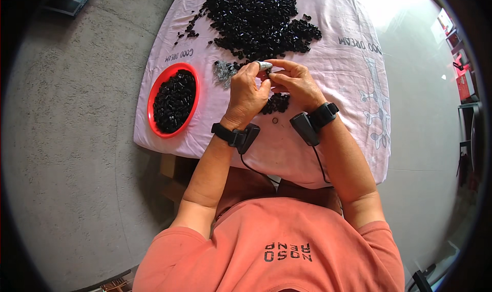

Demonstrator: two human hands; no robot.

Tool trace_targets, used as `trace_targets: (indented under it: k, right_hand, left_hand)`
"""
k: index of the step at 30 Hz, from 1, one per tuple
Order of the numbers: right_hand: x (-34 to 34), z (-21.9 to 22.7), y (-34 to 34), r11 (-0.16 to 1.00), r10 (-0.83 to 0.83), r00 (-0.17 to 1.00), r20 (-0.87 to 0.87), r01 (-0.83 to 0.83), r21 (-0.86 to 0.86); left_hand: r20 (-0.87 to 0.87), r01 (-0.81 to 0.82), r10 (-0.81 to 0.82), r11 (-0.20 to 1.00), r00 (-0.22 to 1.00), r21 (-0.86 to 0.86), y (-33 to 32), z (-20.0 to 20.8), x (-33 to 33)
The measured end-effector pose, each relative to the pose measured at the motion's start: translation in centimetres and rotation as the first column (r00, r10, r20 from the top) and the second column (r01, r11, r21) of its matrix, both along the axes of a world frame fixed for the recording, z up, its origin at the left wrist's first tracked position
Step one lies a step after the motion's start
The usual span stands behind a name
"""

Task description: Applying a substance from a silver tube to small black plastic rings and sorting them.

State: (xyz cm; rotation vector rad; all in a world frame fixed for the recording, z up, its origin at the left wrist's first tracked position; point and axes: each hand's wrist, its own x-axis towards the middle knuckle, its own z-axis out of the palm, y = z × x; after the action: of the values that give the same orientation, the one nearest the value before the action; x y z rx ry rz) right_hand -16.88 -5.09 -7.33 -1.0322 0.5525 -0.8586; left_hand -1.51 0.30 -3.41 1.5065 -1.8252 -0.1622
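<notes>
Over the middle of the cloth-covered table, my left hand (247,93) and my right hand (299,84) meet at the fingertips. Pinched between them is a small black piece (268,72), mostly hidden by the fingers. A silvery wrap (264,65) covers one fingertip of my left hand. Beside that hand lies a small heap of clear or silvery bits (224,73), too fine to tell apart. Below the hands sits a little cluster of black pieces (277,103), with a small dark ring (275,121) close by.
A large pile of small black pieces (256,20) spreads over the far part of the pink cloth (338,153). At the left edge stands a red-rimmed bowl (150,105) full of black pieces. Black bands with boxes and cables (322,115) are strapped to both wrists.
</notes>
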Motion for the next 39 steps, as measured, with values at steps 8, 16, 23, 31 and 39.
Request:
trace_targets:
  k: [8, 16, 23, 31, 39]
  right_hand:
    - [0.2, -0.5, 0.1, 1.0, -0.003, 1.0, 0.009, 0.003, -0.005]
    - [0.2, -0.5, 0.1, 0.998, 0.046, 0.999, 0.001, -0.046, -0.032]
    - [0.1, -0.6, 0.0, 0.993, 0.084, 0.996, 0.001, -0.083, -0.081]
    - [-0.1, -0.4, -0.1, 0.992, 0.094, 0.996, -0.014, -0.094, -0.084]
    - [-0.2, -0.4, -0.4, 1.0, 0.009, 1.0, 0.017, -0.009, -0.028]
  left_hand:
    - [-0.057, -0.039, 0.042, 0.998, 0.998, 0.048, 0.0, -0.1, 0.1]
    - [-0.048, -0.043, 0.042, 0.999, 0.998, -0.013, 0.1, -0.5, 0.4]
    - [-0.045, -0.026, 0.022, 0.997, 0.999, -0.077, 0.5, -0.2, 0.0]
    - [-0.007, -0.029, 0.028, 0.986, 1.0, -0.162, 0.4, -0.4, -0.2]
    - [-0.067, -0.189, 0.186, 0.982, 0.98, -0.029, 0.5, -1.2, 1.0]
